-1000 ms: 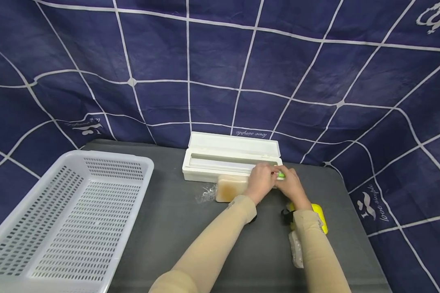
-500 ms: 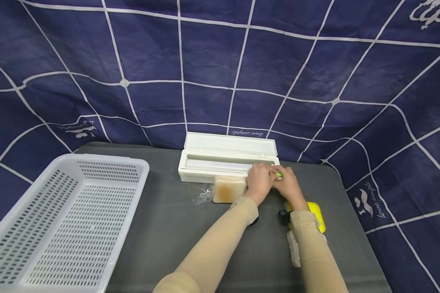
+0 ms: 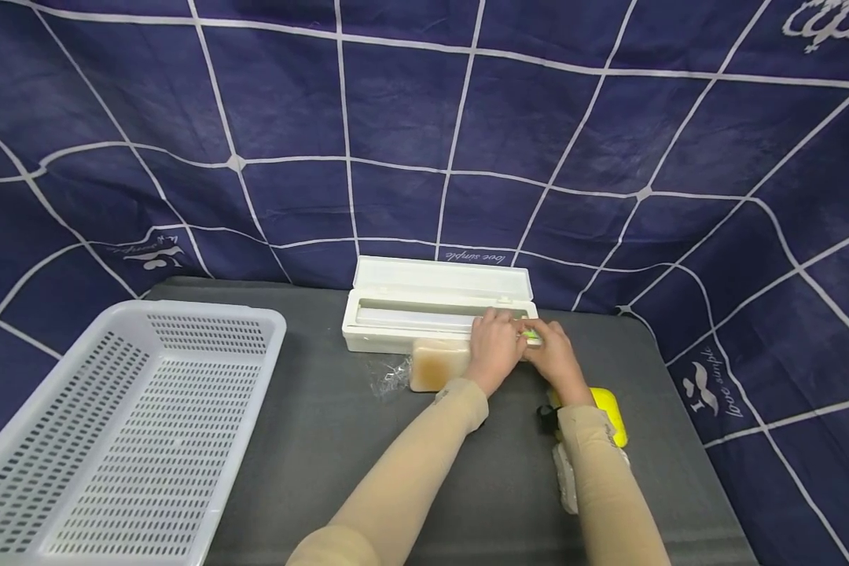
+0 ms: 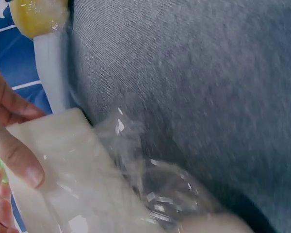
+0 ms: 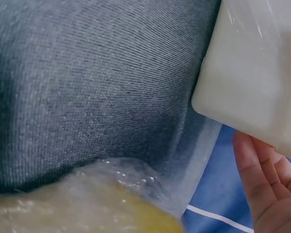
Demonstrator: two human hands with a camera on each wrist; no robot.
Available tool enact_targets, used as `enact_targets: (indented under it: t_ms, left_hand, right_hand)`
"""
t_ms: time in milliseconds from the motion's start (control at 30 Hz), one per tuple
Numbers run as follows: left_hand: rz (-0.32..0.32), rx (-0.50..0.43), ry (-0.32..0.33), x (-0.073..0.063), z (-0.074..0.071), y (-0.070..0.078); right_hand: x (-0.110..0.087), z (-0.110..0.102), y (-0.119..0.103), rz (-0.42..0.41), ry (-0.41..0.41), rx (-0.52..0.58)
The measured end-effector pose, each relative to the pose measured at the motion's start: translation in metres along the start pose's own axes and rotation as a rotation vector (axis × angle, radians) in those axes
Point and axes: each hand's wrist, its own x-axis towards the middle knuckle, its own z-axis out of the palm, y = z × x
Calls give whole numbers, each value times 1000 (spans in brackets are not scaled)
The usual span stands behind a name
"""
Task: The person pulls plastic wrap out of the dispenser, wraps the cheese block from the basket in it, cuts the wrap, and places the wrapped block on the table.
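A long white plastic wrap dispenser (image 3: 378,339) stands lid-up at the back of the table, a white roll (image 3: 410,317) inside. My left hand (image 3: 494,350) grips its front wall near the right end, thumb on the front face in the left wrist view. A small green piece (image 3: 531,335) shows between the hands at the rim; a fingertip touches it in the left wrist view. My right hand (image 3: 555,362) holds the dispenser's right end, fingers (image 5: 254,170) below the edge. A toast-shaped block (image 3: 435,365) leans against the front, crumpled clear film (image 3: 391,377) beside it.
A large white perforated basket (image 3: 272,346) occupies the left side. Under the right forearm lie a yellow item (image 3: 608,417) and a pale film-wrapped item (image 3: 566,479). A blue grid cloth (image 3: 410,196) hangs behind the grey table (image 3: 311,440).
My left hand and the green piece have shifted slightly left along the dispenser's rim. The right hand stays at the right end. The head view has turned a little.
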Motion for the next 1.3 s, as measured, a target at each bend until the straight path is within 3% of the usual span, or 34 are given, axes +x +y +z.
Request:
enact_targets:
  t_ms: [167, 400, 667, 900, 1100, 1300]
  left_hand:
    - [15, 17, -79, 3, -8, -13]
    - [15, 5, -153, 5, -21, -31]
    - [85, 109, -204, 1, -29, -42]
    - [113, 78, -178, -2, -32, -58]
    - [65, -39, -91, -12, -38, -92]
    - [25, -167, -43, -27, -38, -120]
  right_hand:
    - [0, 2, 0, -27, 8, 6]
    - [0, -7, -1, 50, -52, 10]
    - [-2, -3, 2, 45, -50, 20]
    - [0, 0, -3, 34, -50, 31]
    - [1, -5, -4, 56, -63, 42]
    - [1, -4, -2, 71, -86, 59]
